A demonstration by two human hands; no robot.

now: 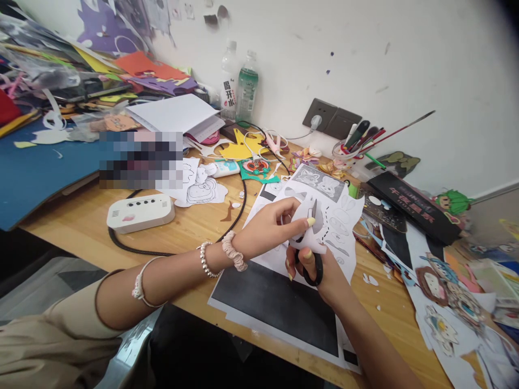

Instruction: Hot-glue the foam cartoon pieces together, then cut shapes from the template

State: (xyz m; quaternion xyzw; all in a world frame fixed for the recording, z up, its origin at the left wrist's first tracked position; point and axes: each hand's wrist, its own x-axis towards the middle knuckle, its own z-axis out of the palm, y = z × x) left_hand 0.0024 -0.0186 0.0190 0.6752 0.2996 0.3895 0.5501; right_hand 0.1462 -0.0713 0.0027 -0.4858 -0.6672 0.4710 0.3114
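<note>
My left hand (272,222) pinches a small white paper cut-out (311,233) with grey printed shapes, holding it above the desk. My right hand (320,270) grips black-handled scissors (313,266), fingers through the loops; the blades (313,208) point up into the paper piece. Both hands hover over a printed sheet (284,302) that has a large black rectangle and cartoon animal outlines. Bracelets and a scrunchie sit on my left wrist.
A wooden desk (194,227) holds a white device with a black cable (140,212), paper cut-outs, two bottles (240,86), a cup of pens (352,148), a black box (417,208) and cartoon scraps at right. Coloured paper piles up at left. A wall socket is behind.
</note>
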